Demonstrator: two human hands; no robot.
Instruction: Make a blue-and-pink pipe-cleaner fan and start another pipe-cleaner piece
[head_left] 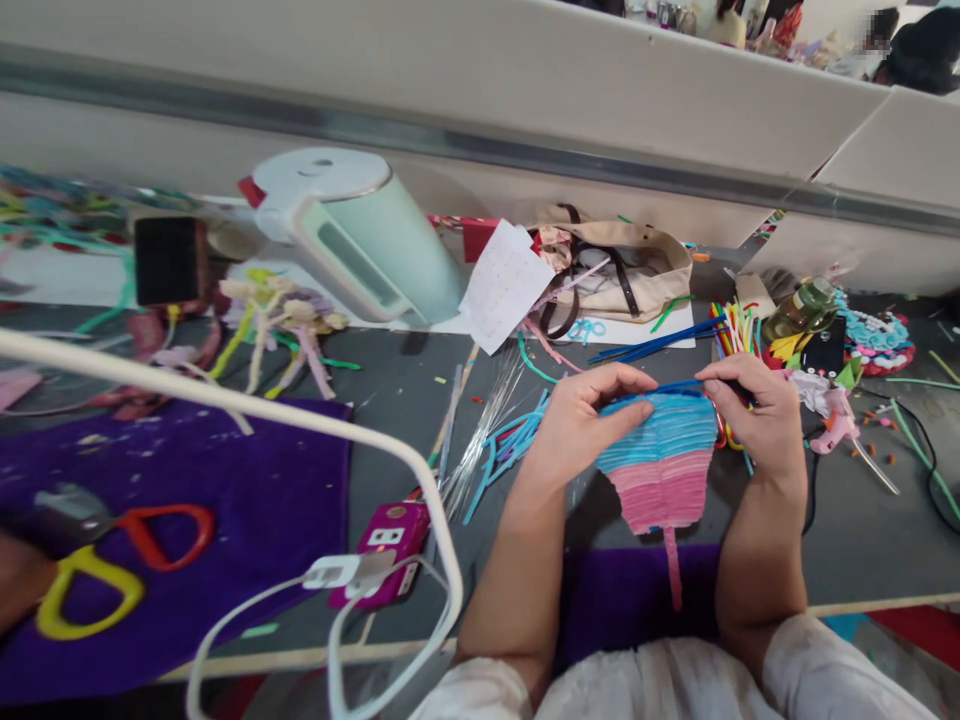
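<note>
A flat piece made of rows of fuzzy pipe cleaners, light blue above and pink below with a pink stem, hangs between my hands. My left hand pinches its upper left corner, thumb across the front. At the upper right corner, my right hand closes thumb and fingers on the end of a dark blue pipe cleaner running along the top edge. Past my hands lies a bundle of dark blue pipe cleaners. Loose light blue pipe cleaners are left of my left forearm.
Scissors rest on purple cloth at left, near another person's hand. A white cable crosses in front of a magenta power strip. Behind stand a pale green kettle and a canvas bag. A pink glue gun lies right.
</note>
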